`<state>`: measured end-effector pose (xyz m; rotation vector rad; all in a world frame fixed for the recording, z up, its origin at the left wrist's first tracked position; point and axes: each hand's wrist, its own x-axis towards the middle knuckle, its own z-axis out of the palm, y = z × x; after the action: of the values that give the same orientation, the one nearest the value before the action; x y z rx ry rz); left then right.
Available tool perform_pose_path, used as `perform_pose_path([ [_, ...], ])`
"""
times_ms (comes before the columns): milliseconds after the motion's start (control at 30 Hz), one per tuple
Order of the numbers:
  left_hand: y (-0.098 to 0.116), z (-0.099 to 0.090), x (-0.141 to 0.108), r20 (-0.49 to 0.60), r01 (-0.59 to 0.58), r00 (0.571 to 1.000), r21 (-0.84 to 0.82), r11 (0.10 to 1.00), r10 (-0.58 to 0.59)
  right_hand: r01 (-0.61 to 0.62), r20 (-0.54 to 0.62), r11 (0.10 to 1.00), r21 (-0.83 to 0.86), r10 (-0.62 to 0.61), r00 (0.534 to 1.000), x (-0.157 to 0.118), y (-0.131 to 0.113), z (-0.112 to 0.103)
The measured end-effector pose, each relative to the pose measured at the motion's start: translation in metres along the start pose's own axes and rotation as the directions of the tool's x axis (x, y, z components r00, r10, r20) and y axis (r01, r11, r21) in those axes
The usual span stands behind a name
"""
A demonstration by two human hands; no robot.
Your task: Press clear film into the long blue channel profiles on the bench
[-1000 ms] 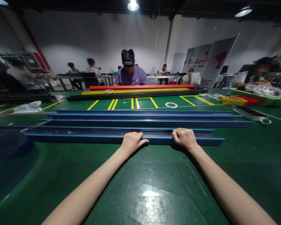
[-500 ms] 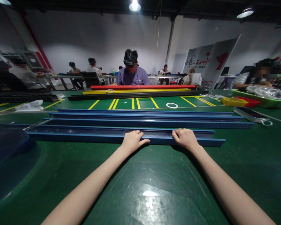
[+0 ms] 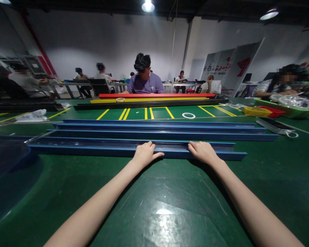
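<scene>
A long blue U-shaped channel (image 3: 92, 151) lies crosswise on the green tabletop in front of me, its open side up. My left hand (image 3: 144, 153) rests over its near wall at about the middle, fingers bent into the trough and thumb stretched to the right along the near wall. Farther right, my right hand (image 3: 202, 151) has its fingers curled over the same near wall, and its fingertips are partly hidden. More blue channels (image 3: 216, 136) lie parallel just beyond. Clear plastic film (image 3: 7, 161) covers the left end area.
Red (image 3: 157, 96), yellow and black strips lie across the far side, before a seated person (image 3: 145, 82). A white ring (image 3: 189, 116) sits among yellow tape lines. To the right are a phone-like device (image 3: 275, 125), a yellow tray (image 3: 256, 111) and a green tray (image 3: 296, 113) of clear coils.
The view has shifted very slightly. Both hands stay on the near channel in almost the same places, and the channel looks unmoved.
</scene>
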<state>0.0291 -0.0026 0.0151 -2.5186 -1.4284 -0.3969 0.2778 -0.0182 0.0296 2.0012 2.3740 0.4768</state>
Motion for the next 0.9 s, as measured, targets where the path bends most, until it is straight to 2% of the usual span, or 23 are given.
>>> perform_pose_path([
  [233, -0.001, 0.003, -0.002, -0.032, -0.032, 0.999, -0.043, 0.999, 0.030, 0.029, 0.009, 0.998, 0.048, -0.029, 1.000, -0.002, 0.000, -0.003],
  [567, -0.002, -0.007, 0.002, 0.071, -0.009, 0.997, -0.104, 0.995, 0.017, 0.040, 0.018, 0.991, 0.127, -0.043, 0.999, -0.002, -0.001, -0.006],
  [767, -0.001, -0.012, 0.004, 0.128, 0.002, 0.992, -0.133, 0.991, 0.016, 0.047, 0.013, 0.994, 0.099, -0.048, 0.999, -0.001, -0.002, -0.007],
  [900, -0.002, -0.011, 0.004, 0.120, -0.006, 0.993, -0.123, 0.992, 0.021, 0.027, 0.009, 0.998, 0.061, -0.027, 1.000, -0.001, -0.002, -0.009],
])
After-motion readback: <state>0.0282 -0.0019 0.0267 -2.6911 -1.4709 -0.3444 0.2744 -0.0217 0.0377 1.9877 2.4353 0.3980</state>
